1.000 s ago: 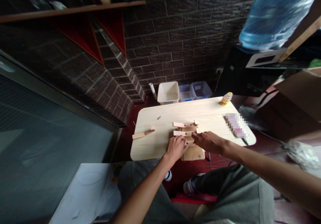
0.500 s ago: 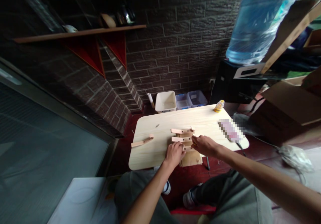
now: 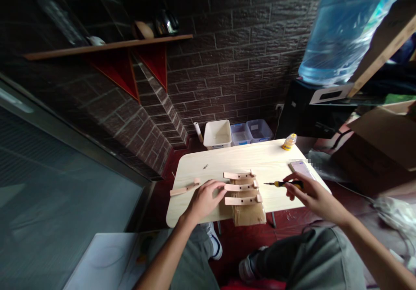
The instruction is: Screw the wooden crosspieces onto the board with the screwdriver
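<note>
Three light wooden pieces, the back one (image 3: 239, 175), the middle one (image 3: 241, 187) and the front one (image 3: 242, 201), lie crosswise on a brown board (image 3: 248, 215) at the table's front edge. Dark holes or screws dot each piece. My left hand (image 3: 208, 197) has its fingertips at the left end of the middle piece; thumb and fingers are apart. To the right, my right hand (image 3: 302, 190) holds a black and yellow screwdriver (image 3: 279, 184), its tip pointing left toward the pieces. Another wooden piece (image 3: 183, 189) lies left of my left hand.
On the pale table (image 3: 260, 153) are small dark screws (image 3: 205, 166), a yellow-based clear bottle (image 3: 289, 142) and a phone (image 3: 300, 167). Behind it stand a white bin (image 3: 217, 134) and blue-grey bins (image 3: 259, 130). A water dispenser (image 3: 302, 108) is at the back right.
My right hand has moved right, away from the pieces, bringing the screwdriver into full view. My left hand has shifted left off the front piece, uncovering it. The camera view has shifted slightly.
</note>
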Available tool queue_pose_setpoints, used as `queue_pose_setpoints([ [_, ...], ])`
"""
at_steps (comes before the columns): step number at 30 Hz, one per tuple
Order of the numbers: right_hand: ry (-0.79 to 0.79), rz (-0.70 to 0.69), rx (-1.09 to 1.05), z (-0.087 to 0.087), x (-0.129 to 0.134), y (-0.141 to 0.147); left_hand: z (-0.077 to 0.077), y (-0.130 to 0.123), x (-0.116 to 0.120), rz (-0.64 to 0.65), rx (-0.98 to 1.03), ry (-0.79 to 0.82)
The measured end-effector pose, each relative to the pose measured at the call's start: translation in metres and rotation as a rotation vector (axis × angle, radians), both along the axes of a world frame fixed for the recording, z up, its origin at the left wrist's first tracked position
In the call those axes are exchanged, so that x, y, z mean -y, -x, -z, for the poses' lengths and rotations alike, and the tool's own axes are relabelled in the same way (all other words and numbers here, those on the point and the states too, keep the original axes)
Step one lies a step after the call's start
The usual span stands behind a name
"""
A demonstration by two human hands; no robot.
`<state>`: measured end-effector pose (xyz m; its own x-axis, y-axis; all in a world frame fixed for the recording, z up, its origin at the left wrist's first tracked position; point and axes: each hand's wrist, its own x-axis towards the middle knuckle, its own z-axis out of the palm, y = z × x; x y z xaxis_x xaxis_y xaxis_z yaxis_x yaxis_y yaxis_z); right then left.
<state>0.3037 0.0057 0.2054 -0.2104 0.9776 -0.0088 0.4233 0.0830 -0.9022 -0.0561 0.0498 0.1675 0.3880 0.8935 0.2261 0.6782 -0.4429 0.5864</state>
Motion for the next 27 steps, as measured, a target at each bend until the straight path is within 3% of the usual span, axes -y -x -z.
queue_pose_setpoints([
  [4,0.064,0.161,-0.156,0.050,0.002,0.006,0.010,0.005,-0.002,0.012,0.056,0.154],
  [9,0.183,0.406,-0.586,0.130,0.007,0.042,0.053,-0.023,0.015,-0.036,0.114,0.305],
  [12,0.245,0.504,-0.771,0.160,0.010,0.065,0.074,-0.037,0.016,-0.121,0.183,0.334],
  [16,0.283,0.544,-0.825,0.172,0.010,0.084,0.084,-0.044,0.015,-0.165,0.270,0.364],
  [21,0.273,0.597,-0.899,0.174,0.009,0.086,0.064,-0.024,0.013,-0.112,0.287,0.318],
  [24,0.302,0.633,-0.915,0.176,0.007,0.080,0.046,0.012,-0.019,-0.105,0.248,0.259],
  [27,0.306,0.673,-0.891,0.179,0.006,0.072,0.043,0.052,-0.081,-0.188,0.131,0.239],
])
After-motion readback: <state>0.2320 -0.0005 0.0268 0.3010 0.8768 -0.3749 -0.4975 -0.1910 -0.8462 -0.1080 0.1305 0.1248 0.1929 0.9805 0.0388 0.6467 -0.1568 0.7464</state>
